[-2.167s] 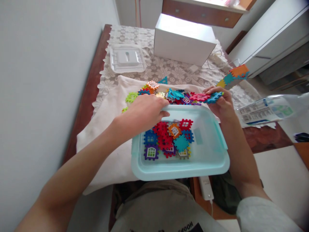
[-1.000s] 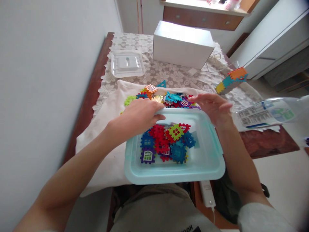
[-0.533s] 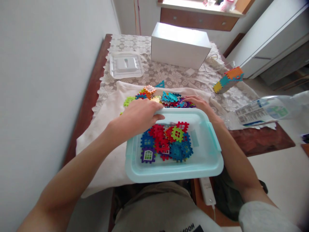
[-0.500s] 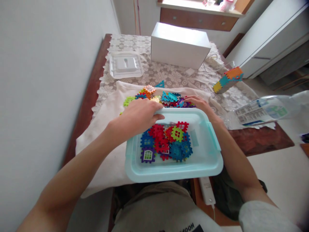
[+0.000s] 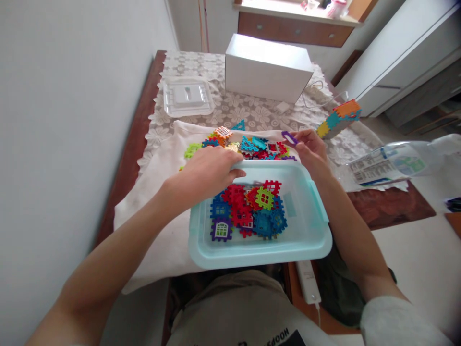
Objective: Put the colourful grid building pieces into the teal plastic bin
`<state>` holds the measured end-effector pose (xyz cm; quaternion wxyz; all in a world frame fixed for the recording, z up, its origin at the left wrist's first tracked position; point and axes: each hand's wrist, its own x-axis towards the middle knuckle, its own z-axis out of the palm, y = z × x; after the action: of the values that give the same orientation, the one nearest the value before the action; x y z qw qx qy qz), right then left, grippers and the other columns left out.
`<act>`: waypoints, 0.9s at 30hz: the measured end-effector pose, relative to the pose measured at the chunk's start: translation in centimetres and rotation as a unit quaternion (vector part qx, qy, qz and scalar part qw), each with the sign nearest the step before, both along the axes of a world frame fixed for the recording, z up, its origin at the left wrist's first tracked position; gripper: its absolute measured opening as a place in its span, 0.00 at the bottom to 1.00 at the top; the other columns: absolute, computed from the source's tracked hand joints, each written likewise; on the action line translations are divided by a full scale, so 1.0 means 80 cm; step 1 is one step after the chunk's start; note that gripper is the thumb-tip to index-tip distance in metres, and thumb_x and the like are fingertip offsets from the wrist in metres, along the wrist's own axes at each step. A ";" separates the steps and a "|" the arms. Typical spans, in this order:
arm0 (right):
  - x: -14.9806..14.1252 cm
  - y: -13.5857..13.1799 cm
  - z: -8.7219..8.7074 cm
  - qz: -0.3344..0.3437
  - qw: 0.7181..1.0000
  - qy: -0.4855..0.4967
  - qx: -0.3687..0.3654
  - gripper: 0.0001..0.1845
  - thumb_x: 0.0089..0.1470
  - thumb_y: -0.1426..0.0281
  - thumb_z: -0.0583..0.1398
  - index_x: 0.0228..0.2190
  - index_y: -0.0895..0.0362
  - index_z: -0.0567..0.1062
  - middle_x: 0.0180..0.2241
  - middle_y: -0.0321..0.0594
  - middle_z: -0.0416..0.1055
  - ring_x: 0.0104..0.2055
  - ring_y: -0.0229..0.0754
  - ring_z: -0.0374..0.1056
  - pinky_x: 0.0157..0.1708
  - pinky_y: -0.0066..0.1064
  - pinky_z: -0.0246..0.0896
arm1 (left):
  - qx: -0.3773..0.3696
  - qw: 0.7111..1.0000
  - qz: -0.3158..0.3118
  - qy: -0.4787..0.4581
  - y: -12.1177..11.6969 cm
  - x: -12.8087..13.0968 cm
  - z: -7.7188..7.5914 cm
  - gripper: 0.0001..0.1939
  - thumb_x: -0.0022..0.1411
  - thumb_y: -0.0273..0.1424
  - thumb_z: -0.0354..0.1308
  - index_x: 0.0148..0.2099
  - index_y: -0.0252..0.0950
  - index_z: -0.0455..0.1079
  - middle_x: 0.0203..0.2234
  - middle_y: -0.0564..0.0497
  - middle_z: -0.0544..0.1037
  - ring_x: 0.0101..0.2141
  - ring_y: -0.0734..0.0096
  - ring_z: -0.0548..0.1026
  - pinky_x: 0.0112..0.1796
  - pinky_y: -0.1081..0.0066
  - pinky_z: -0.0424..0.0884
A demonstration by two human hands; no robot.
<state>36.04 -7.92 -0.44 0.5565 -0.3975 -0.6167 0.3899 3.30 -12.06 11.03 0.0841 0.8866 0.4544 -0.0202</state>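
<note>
A light blue plastic bin [image 5: 306,240] sits at the table's near edge and holds several colourful interlocking tiles [image 5: 248,211]. My left hand [image 5: 205,173] grips the bin's far left rim, fingers curled over it. Beyond the bin a pile of loose tiles [image 5: 248,144] lies on a cream cloth [image 5: 162,192]. My right hand [image 5: 311,149] hovers at the pile's right end, pinching a purple tile [image 5: 289,138] between its fingertips.
A white box [image 5: 266,67] and a clear lid [image 5: 187,96] stand further back on the lace tablecloth. An assembled multicoloured tile block [image 5: 338,117] lies to the right. A plastic bag [image 5: 396,163] lies at the right edge. The wall is close on the left.
My right hand dropped tiles into the bin, reached back to the pile and lifted a purple tile from it. My left hand stayed on the bin rim.
</note>
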 end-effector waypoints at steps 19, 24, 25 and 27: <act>0.000 -0.001 -0.009 -0.001 0.973 -0.228 0.028 0.23 0.56 0.46 0.77 0.49 0.40 0.87 0.61 0.41 0.82 0.73 0.62 0.70 0.77 0.59 0.63 | -0.003 1.000 0.010 0.007 0.000 0.002 0.002 0.13 0.77 0.42 0.62 0.42 0.41 0.81 0.39 0.45 0.89 0.41 0.53 0.86 0.36 0.64 0.66; 0.005 0.015 -0.030 0.028 0.950 -0.312 0.009 0.17 0.64 0.49 0.70 0.47 0.43 0.89 0.59 0.43 0.84 0.70 0.66 0.74 0.76 0.65 0.61 | 0.001 1.000 0.007 0.012 -0.001 0.002 0.003 0.13 0.77 0.41 0.61 0.43 0.41 0.82 0.39 0.45 0.89 0.41 0.51 0.87 0.36 0.62 0.67; 0.004 0.017 -0.031 0.024 0.950 -0.311 0.008 0.16 0.61 0.50 0.72 0.44 0.44 0.89 0.56 0.43 0.85 0.66 0.66 0.76 0.74 0.64 0.64 | 0.002 1.000 0.007 0.011 -0.001 0.002 0.003 0.13 0.77 0.41 0.61 0.43 0.41 0.82 0.39 0.45 0.89 0.41 0.50 0.87 0.37 0.62 0.67; 0.002 0.018 -0.029 0.013 0.957 -0.291 0.009 0.13 0.55 0.52 0.76 0.39 0.45 0.89 0.50 0.44 0.87 0.60 0.64 0.80 0.69 0.59 0.71 | 0.002 1.000 0.007 0.009 -0.002 0.001 0.003 0.13 0.77 0.41 0.61 0.44 0.41 0.82 0.39 0.45 0.89 0.42 0.50 0.87 0.37 0.62 0.68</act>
<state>36.20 -6.45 -2.76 0.3518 -0.4809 -0.7602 0.2591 3.41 -12.21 11.28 0.0786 0.8834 0.4613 -0.0265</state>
